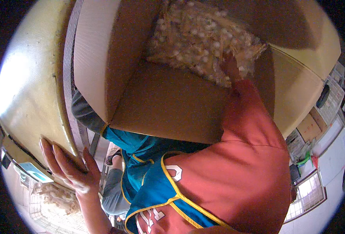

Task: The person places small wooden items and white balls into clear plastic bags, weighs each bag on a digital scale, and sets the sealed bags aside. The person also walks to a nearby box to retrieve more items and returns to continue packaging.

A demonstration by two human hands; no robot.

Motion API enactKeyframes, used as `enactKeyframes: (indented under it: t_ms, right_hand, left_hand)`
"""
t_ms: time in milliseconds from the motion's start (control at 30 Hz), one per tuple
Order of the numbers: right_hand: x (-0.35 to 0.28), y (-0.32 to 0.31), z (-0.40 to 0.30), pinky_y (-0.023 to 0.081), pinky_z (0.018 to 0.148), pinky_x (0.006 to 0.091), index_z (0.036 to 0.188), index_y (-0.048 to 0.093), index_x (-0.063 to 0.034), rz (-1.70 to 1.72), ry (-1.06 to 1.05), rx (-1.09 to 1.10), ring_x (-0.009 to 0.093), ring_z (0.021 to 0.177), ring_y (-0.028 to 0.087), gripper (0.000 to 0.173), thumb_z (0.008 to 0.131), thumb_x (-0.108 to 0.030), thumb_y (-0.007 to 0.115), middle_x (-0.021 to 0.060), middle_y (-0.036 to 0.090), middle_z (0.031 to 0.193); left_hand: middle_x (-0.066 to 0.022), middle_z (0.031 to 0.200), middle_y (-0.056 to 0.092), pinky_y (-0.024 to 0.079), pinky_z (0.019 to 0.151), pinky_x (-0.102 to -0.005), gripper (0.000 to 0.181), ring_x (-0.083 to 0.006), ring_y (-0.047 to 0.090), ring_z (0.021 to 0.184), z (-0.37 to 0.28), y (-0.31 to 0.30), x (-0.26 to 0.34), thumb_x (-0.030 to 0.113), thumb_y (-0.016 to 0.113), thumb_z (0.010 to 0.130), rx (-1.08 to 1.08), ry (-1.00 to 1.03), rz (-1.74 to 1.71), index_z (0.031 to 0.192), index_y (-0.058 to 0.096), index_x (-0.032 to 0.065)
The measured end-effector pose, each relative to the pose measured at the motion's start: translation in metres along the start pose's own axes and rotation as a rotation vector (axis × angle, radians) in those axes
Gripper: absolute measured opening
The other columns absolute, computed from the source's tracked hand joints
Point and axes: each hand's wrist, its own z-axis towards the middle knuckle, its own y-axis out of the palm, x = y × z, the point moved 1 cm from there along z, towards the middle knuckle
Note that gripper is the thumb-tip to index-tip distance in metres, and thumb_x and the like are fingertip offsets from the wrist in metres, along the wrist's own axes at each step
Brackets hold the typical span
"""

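Observation:
A deep cardboard box stands open before me, its near wall against my apron. Inside lies a layer of small pieces that look like thin tan sticks with round white tips; blur hides exactly what they are. My right hand reaches down into the box and touches this layer at its near right part. The fingers are dark and blurred, so I cannot tell whether they grip anything. My left hand has its fingers apart at the edge of the padded, pale yellow tabletop, holding nothing.
A metal frame rail runs between tabletop and box. At lower left are a white basket with a pale fluffy heap and a teal-and-white flat item. Flattened cardboard and newspapers lie at right, near a barred window.

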Motion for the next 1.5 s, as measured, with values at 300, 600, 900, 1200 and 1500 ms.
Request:
enactKeyframes:
  t_ms: [300, 600, 900, 1200, 1500]
  right_hand:
    - [-0.052, 0.030, -0.035, 0.038, 0.109, 0.0485, 0.148, 0.035, -0.0057, 0.335, -0.162, 0.012, 0.038, 0.139, 0.036, 0.072, 0.083, -0.018, 0.064, 0.0240, 0.032, 0.152]
    - [-0.093, -0.002, 0.064, 0.042, 0.102, 0.0509, 0.131, 0.052, -0.0055, 0.215, 0.049, 0.413, 0.041, 0.123, 0.050, 0.050, 0.085, -0.018, 0.065, 0.0234, 0.049, 0.136]
    - [-0.180, 0.017, 0.058, 0.046, 0.096, 0.0488, 0.120, 0.062, -0.0065, 0.257, -0.267, 0.058, 0.038, 0.114, 0.057, 0.037, 0.085, -0.021, 0.064, 0.0159, 0.057, 0.130]
    - [-0.045, -0.006, -0.007, 0.043, 0.099, 0.0536, 0.139, 0.049, -0.0131, -0.249, -0.109, 0.268, 0.041, 0.131, 0.045, 0.058, 0.088, -0.037, 0.062, 0.0165, 0.039, 0.150]
    - [-0.065, -0.032, 0.033, 0.045, 0.098, 0.0508, 0.131, 0.053, -0.0024, 0.294, 0.424, 0.487, 0.040, 0.129, 0.046, 0.068, 0.078, -0.039, 0.075, 0.0261, 0.045, 0.140]
  left_hand:
    - [-0.0295, 0.145, 0.036, 0.034, 0.111, -0.0514, 0.061, -0.0455, 0.040, 0.133, 0.002, 0.000, 0.002, 0.010, 0.059, 0.093, 0.027, 0.020, 0.008, 0.145, 0.031, -0.0037]
    - [-0.0288, 0.145, 0.036, 0.034, 0.111, -0.0508, 0.063, -0.0449, 0.040, 0.133, 0.001, 0.001, 0.001, 0.007, 0.061, 0.090, 0.033, 0.027, -0.001, 0.144, 0.031, -0.0049]
    - [-0.0291, 0.145, 0.036, 0.034, 0.111, -0.0522, 0.062, -0.0455, 0.041, 0.132, 0.000, -0.001, -0.001, 0.008, 0.061, 0.091, 0.025, 0.022, 0.009, 0.144, 0.032, -0.0053]
    - [-0.0299, 0.144, 0.037, 0.035, 0.111, -0.0524, 0.061, -0.0461, 0.041, 0.132, 0.000, 0.000, -0.004, 0.010, 0.060, 0.091, 0.031, 0.038, 0.036, 0.144, 0.032, -0.0048]
    - [-0.0299, 0.145, 0.036, 0.034, 0.111, -0.0529, 0.061, -0.0460, 0.041, 0.132, -0.004, 0.001, -0.009, 0.007, 0.061, 0.090, 0.045, 0.023, 0.004, 0.142, 0.034, -0.0051]
